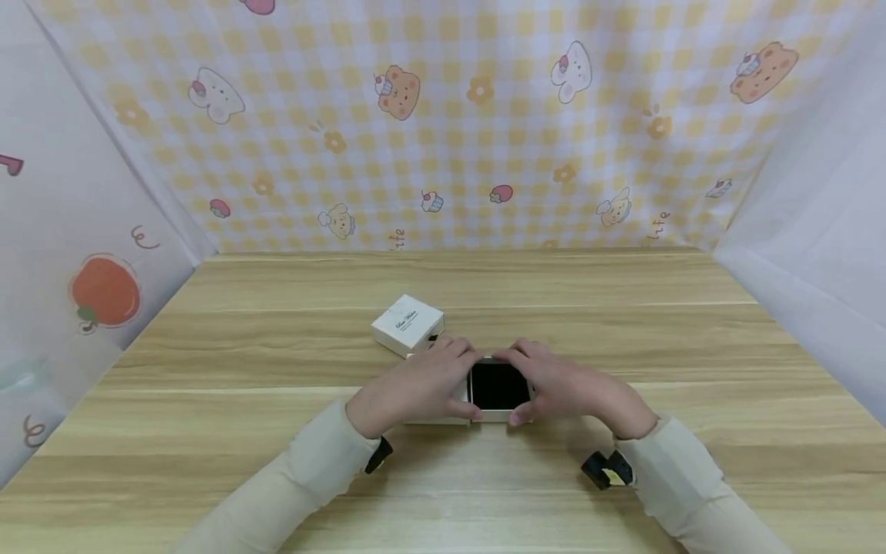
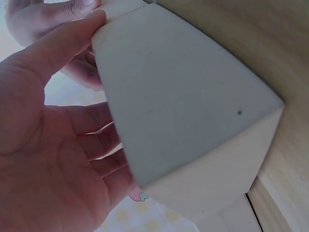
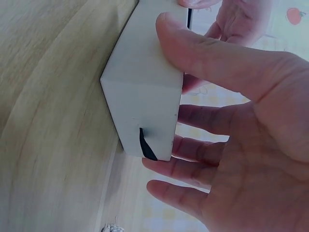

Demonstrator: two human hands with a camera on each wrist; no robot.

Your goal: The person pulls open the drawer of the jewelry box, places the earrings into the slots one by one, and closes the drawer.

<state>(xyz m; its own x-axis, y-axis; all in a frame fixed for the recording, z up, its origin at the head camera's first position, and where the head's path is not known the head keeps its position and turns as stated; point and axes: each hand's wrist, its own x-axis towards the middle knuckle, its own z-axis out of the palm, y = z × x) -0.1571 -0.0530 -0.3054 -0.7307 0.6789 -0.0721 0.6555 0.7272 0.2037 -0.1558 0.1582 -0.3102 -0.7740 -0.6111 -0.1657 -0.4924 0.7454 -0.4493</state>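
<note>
A white drawer-style box lies on the table between the two hands. Its plain outer sleeve is at the left, and a drawer with a dark inside sticks out of it to the right. My left hand grips the sleeve near its right end, thumb along the front edge and fingers behind. My right hand holds the drawer, thumb on its front wall, fingers at the far side. A black ribbon tab shows on the drawer's outer end. The left palm hides much of the sleeve in the head view.
Behind the left hand sits a second white box with dark lettering on top, close to the sleeve. A small silvery item shows at the right wrist view's lower edge, too cut off to identify. A patterned curtain hangs behind the wooden table.
</note>
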